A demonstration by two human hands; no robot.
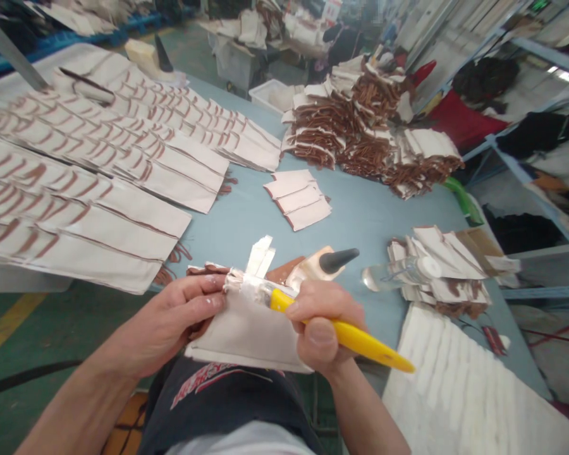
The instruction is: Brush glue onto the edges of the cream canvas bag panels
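Note:
My left hand [183, 316] pinches the upper left edge of a small cream fabric pouch [249, 335] held over my lap. My right hand [320, 319] grips a yellow-handled brush [355, 341], whose glue-caked bristle end lies on the pouch's top edge beside my left fingertips. A glue bottle with a dark cone nozzle [334, 260] lies on the blue table [360, 215] just beyond my hands. A pair of white strips stands up behind the pouch.
Rows of overlapping cream pouches with brown handles [99, 158] cover the table's left. A few flat pieces [298, 199] lie mid-table, heaps of pouches [360, 120] behind. A clear plastic bottle [398, 275] and another stack [446, 265] sit right; white padding [459, 379] lower right.

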